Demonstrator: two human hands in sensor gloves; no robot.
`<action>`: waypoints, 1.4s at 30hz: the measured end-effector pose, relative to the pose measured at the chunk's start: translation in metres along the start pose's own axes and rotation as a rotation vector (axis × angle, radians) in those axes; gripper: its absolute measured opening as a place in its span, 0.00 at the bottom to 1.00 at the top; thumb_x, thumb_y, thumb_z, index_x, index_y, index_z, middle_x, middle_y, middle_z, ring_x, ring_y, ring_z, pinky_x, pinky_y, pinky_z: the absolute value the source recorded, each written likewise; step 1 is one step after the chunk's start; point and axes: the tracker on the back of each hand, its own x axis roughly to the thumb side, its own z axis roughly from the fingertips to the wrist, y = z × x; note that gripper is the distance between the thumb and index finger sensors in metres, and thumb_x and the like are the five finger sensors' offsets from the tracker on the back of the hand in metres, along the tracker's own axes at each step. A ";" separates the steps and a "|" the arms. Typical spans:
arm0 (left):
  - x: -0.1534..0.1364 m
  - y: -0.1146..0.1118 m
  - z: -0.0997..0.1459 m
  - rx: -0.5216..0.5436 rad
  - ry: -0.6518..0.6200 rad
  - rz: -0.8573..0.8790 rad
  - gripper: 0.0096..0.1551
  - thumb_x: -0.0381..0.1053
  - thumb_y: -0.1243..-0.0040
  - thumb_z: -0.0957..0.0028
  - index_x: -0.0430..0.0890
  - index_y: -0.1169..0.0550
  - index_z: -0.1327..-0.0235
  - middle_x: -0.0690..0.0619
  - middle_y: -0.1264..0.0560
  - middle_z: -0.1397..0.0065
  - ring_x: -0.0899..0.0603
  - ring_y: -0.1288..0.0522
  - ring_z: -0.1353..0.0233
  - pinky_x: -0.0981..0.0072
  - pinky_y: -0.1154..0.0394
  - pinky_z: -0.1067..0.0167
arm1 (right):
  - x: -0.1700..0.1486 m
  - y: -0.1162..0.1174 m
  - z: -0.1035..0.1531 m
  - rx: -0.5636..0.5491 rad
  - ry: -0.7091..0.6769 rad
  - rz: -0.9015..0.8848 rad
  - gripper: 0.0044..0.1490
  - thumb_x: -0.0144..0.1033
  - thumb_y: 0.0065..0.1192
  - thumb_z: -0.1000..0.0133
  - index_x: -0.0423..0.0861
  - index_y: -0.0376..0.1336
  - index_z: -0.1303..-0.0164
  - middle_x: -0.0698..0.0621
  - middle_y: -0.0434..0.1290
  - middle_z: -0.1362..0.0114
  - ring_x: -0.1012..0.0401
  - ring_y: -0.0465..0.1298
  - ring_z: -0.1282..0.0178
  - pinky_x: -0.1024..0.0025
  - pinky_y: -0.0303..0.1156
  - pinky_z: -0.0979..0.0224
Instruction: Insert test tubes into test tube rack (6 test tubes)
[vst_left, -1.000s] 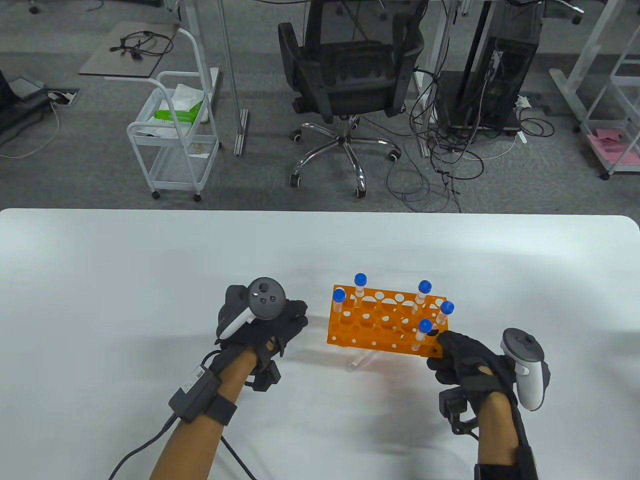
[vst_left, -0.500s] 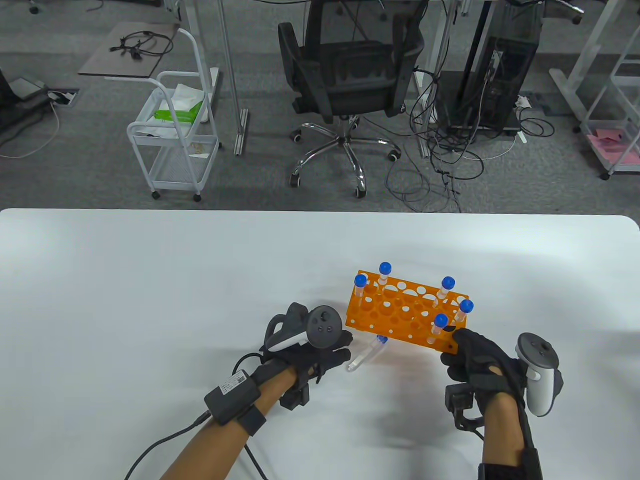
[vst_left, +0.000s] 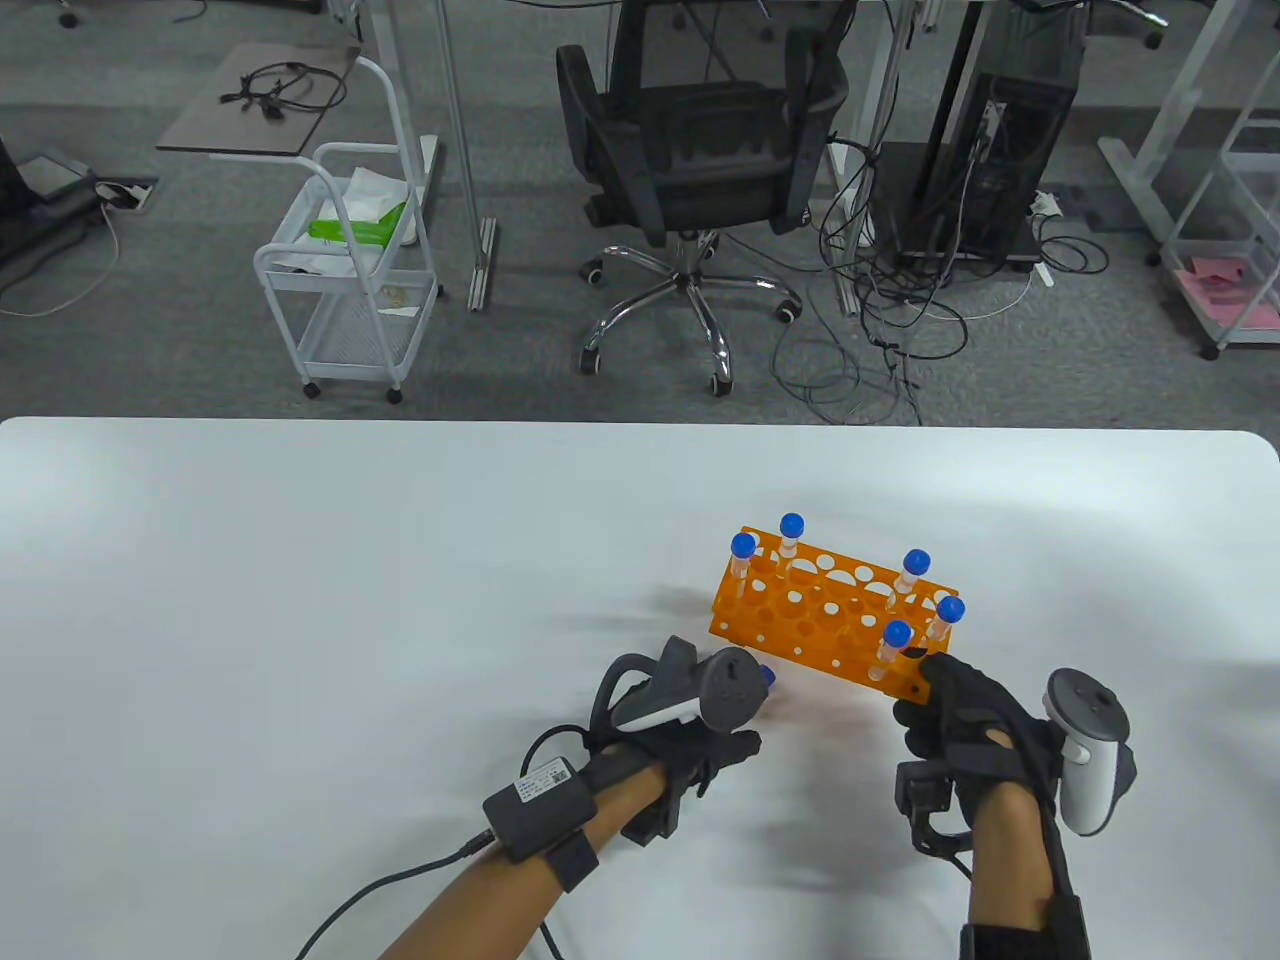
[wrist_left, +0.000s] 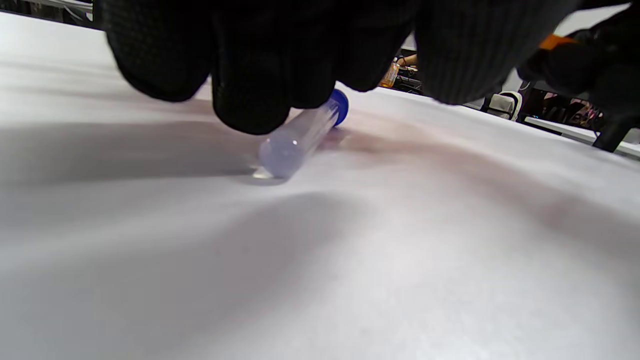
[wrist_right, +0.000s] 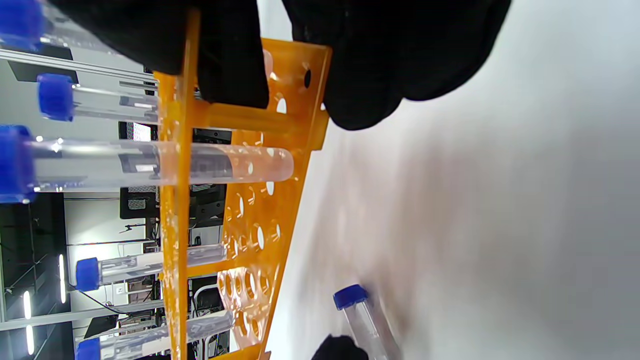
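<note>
An orange test tube rack (vst_left: 800, 612) stands right of the table's middle, with several blue-capped tubes upright in it, such as the nearest one (vst_left: 892, 645). My right hand (vst_left: 925, 690) grips the rack's near right corner; in the right wrist view its fingers (wrist_right: 365, 65) wrap round the end plate of the rack (wrist_right: 172, 200). One loose test tube (wrist_left: 300, 137) lies on the white table just in front of the rack. My left hand (vst_left: 748, 712) is over this tube, and only its blue cap (vst_left: 767, 677) shows from above. The left fingertips (wrist_left: 250, 100) curl down onto it.
The white table (vst_left: 300, 600) stretches wide to the left and behind the rack. Beyond its far edge are an office chair (vst_left: 700, 150), a white cart (vst_left: 345, 290) and floor cables. A cable runs from my left wrist pack (vst_left: 535, 805) to the near edge.
My right hand has carried the rack to the right and a little away, uncovering the loose tube. My left hand has moved right and nearer, down onto that tube.
</note>
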 end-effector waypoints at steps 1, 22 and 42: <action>0.002 -0.001 -0.001 0.009 0.000 -0.011 0.36 0.61 0.37 0.55 0.53 0.27 0.31 0.46 0.27 0.27 0.43 0.20 0.36 0.48 0.22 0.46 | 0.000 0.000 0.000 -0.001 0.000 0.001 0.30 0.58 0.56 0.43 0.56 0.70 0.36 0.40 0.67 0.23 0.47 0.78 0.33 0.48 0.74 0.34; 0.017 -0.016 -0.022 0.086 0.067 -0.200 0.35 0.54 0.29 0.56 0.57 0.29 0.32 0.50 0.18 0.39 0.49 0.15 0.50 0.54 0.19 0.51 | -0.003 -0.005 -0.001 -0.020 0.010 -0.037 0.30 0.58 0.56 0.43 0.56 0.70 0.36 0.40 0.67 0.24 0.46 0.78 0.34 0.47 0.74 0.34; -0.001 0.018 0.019 0.019 0.027 -0.023 0.41 0.52 0.33 0.57 0.46 0.34 0.29 0.45 0.21 0.40 0.50 0.12 0.53 0.56 0.14 0.54 | -0.005 -0.006 -0.001 -0.025 0.010 -0.037 0.30 0.57 0.57 0.44 0.55 0.70 0.36 0.39 0.67 0.24 0.46 0.78 0.34 0.47 0.74 0.34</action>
